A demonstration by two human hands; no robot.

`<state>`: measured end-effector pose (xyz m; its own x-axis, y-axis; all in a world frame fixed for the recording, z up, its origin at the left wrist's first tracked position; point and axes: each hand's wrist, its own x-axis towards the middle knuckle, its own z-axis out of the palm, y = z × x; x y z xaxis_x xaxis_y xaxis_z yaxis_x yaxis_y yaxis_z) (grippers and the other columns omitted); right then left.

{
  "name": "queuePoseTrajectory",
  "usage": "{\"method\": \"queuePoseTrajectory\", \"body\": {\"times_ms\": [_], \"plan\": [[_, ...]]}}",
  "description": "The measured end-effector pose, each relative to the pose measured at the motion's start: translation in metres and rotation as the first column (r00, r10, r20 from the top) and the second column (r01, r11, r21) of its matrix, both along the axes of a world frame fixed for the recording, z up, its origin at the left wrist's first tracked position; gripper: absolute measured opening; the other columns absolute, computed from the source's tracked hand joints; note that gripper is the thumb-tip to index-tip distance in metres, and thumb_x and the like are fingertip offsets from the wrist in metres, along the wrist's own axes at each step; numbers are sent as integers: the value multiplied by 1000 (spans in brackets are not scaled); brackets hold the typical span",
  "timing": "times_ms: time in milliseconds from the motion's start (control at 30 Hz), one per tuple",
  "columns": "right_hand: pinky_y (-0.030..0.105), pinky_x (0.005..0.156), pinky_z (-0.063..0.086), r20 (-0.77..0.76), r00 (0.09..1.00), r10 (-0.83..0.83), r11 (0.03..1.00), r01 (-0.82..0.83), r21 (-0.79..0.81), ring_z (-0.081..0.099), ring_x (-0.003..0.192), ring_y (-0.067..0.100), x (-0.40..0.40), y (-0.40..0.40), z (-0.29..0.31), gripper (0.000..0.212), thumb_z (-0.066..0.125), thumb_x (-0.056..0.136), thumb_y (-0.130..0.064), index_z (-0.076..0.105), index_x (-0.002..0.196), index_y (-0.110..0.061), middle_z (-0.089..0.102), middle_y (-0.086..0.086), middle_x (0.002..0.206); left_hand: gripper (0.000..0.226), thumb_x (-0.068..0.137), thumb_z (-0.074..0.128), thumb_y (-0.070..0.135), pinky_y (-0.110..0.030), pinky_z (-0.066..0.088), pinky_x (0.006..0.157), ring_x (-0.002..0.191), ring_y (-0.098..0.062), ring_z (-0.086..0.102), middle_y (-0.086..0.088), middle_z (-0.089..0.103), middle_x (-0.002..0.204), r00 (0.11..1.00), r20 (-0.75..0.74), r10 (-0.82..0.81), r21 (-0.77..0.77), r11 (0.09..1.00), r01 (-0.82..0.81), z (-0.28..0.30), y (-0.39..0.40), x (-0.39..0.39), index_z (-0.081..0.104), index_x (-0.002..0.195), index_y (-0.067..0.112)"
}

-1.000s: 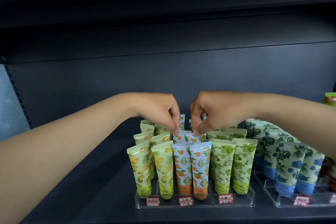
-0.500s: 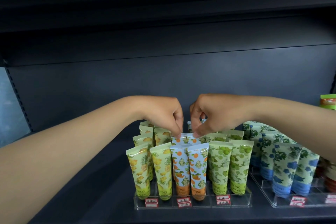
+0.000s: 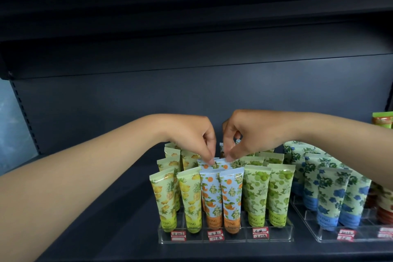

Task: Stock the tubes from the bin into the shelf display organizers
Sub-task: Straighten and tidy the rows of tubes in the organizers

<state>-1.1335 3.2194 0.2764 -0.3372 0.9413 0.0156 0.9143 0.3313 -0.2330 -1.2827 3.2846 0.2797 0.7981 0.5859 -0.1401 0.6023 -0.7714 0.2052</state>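
orange-print tubes point(image 3: 209, 165), pale blue, crimped tops; left hand point(image 3: 192, 134) and right hand point(image 3: 247, 133) each pinch one.

Partial lettering "YING" was legible near the caps of the front-row tubes point(image 3: 256, 195). Print on the red-and-white price tags point(image 3: 260, 233) was illegible.

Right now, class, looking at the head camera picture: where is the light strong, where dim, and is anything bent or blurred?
Head view: light falls on the front tubes and both forearms; the shelf back and the underside above stay dark. Wide-angle bending curves the shelf edges near the frame's sides. The price labels are too soft to read.
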Motion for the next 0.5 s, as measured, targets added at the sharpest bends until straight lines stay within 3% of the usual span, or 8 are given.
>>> {"method": "queuePoseTrajectory", "body": {"times_ms": [100,267,367,500], "plan": [[16,59,39,-33,999,-10,1000,11,6,52,67,5,4,0,5,6,72,79,-32,73,75,-28,68,-1,85,10,78,73,32,-6,34,57,61,6,50,22,57,63,1000,15,11,-22,1000,-10,2,1,-1,74,79,22],[3,54,34,-58,995,-84,994,88,68,51,59,-10,18,15,17,4,71,80,-28,72,76,-29,66,-12,79,9,82,68,30,-15,40,71,71,2,53,20,61,75,986,149,77,-50,996,-70,9,8,-6,75,83,24],[4,52,35,-46,990,-134,989,136,54,53,60,-10,21,32,14,2,72,80,-26,73,79,-25,65,-16,74,8,83,67,28,-18,41,69,72,-1,54,19,63,74,964,230,136,-1,990,-140,6,22,-2,74,82,26],[13,68,39,7,987,-161,987,161,-18,58,80,0,23,52,5,3,74,78,-26,74,81,-24,69,-14,85,13,83,68,28,-19,43,72,75,-1,55,19,62,74,971,175,164,21,985,-170,-1,38,8,75,91,20]]}}
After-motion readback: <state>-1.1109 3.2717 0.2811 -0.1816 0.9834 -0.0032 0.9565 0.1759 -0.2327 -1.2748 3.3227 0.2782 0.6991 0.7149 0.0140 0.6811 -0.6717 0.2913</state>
